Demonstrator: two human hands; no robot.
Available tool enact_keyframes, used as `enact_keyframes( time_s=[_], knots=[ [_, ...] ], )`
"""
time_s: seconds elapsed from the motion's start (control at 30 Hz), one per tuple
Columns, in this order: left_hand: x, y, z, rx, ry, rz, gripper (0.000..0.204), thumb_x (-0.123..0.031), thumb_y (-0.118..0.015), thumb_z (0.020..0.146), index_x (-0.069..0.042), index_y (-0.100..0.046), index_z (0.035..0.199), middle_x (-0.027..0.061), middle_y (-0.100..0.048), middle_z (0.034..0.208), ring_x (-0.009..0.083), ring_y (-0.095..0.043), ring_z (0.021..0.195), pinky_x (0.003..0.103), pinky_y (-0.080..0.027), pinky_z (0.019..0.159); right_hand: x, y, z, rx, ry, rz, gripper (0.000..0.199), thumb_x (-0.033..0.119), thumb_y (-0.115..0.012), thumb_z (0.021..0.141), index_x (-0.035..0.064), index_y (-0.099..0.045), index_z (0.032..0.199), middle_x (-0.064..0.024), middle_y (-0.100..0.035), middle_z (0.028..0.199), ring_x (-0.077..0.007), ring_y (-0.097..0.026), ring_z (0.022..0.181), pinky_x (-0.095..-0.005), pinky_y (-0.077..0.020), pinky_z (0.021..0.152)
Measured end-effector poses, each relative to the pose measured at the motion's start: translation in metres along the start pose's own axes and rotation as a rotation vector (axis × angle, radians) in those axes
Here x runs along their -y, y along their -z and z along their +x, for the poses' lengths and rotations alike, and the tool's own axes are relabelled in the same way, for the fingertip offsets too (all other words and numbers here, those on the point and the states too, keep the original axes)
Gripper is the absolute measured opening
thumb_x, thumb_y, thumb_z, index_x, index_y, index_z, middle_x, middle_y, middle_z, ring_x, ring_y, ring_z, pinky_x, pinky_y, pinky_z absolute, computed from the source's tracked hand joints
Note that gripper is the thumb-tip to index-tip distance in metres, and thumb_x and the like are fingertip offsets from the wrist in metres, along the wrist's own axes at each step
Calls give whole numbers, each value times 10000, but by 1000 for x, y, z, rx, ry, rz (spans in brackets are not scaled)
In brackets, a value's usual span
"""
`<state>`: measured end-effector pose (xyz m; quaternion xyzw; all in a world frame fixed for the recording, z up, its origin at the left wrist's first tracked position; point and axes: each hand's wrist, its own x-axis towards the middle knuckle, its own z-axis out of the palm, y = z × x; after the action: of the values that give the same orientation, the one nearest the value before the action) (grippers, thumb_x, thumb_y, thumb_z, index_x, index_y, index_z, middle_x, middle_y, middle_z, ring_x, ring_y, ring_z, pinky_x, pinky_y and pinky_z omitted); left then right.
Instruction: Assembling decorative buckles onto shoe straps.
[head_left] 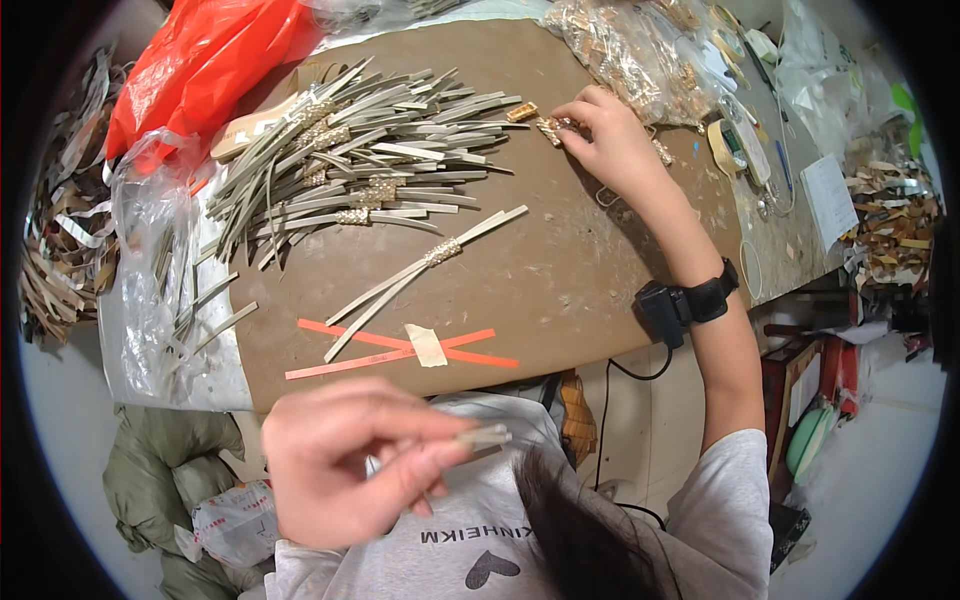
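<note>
Pinching strips (487, 434) (count unclear), left hand (350, 455) hovers by two orange bands (375, 357); right hand (608, 135) grasps one beaded piece (549, 131).

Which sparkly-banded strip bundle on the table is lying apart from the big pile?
The crossed pale pair just below the pile, its lower ends reaching the orange strips. It alone lies separately; the others are heaped together.

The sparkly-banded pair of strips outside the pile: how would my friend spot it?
On the brown mat, find the big pile of pale strips. Just below it, reaching down over the red cross, lies a slanted pair of strips with a sparkly band round its middle. Unlike the piled ones, it lies apart.
</note>
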<state>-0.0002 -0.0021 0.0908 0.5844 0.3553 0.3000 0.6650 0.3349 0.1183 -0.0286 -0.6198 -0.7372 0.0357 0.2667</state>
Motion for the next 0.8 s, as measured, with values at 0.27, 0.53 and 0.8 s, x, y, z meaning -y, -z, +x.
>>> enact_keyframes(
  time_s=[0.27, 0.53, 0.8],
  knots=[
    [39, -1, 24, -145, 236, -406, 82, 16, -644, 833, 60, -642, 903, 140, -665, 703, 96, -588, 460, 164, -406, 351, 78, 25, -40, -40, -407, 1070, 294, 12, -631, 816, -42, -622, 1105, -81, -662, 891, -100, -622, 721, -231, -505, 652],
    [52, -8, 30, -214, 46, -184, 99, -18, -640, 862, 58, -657, 923, 106, -647, 752, 84, -589, 507, 155, -389, 370, 156, 29, -92, 194, -685, 1793, 289, -16, -569, 874, -80, -570, 1156, -136, -654, 975, -176, -660, 887, -265, -563, 796],
    [56, -6, 21, -288, -19, -106, 117, -3, -679, 829, 43, -680, 937, 45, -618, 754, 43, -586, 552, 151, -426, 429, 163, 16, -107, 104, -657, 1922, 263, -5, -545, 896, -87, -561, 1145, -167, -649, 987, -207, -665, 901, -272, -573, 797]
  ],
)
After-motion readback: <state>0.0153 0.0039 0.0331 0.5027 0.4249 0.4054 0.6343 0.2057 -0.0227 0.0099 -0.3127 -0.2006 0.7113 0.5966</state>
